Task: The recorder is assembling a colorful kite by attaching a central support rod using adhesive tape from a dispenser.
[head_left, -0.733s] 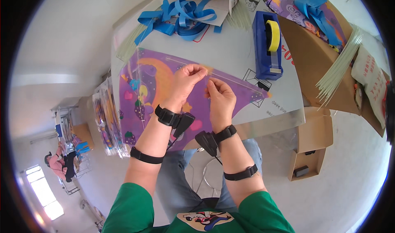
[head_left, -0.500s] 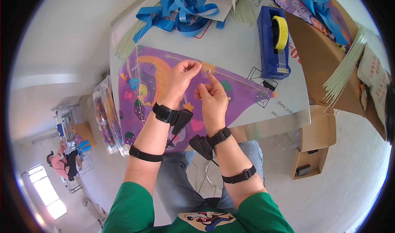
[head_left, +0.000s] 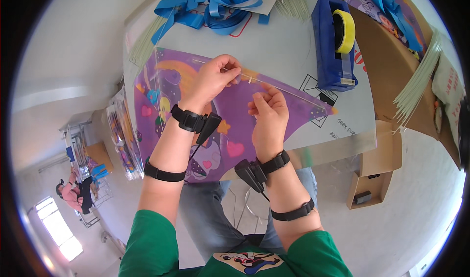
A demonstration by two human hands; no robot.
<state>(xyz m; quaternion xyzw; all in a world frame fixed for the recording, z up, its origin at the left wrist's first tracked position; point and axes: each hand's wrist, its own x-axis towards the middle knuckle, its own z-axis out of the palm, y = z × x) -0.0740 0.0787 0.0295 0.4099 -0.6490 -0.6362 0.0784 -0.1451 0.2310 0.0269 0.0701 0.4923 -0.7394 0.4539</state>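
The thin rod (head_left: pixel 274 85) runs slantwise along the purple kite's (head_left: pixel 205 125) upper edge on the counter (head_left: pixel 284 47); left hand (head_left: pixel 215 79) pinches it in a closed grip; right hand (head_left: pixel 267 113), fingers curled just below it, seems pinched too.

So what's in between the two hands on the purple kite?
In the head view, a thin pale rod runs between the left hand and the right hand, with a small piece of tape on it, over the purple kite.

The scene is viewed steeply downward from a head-worn fisheye camera, close above the table (head_left: pixel 293 47); edges are bent toward the rim.
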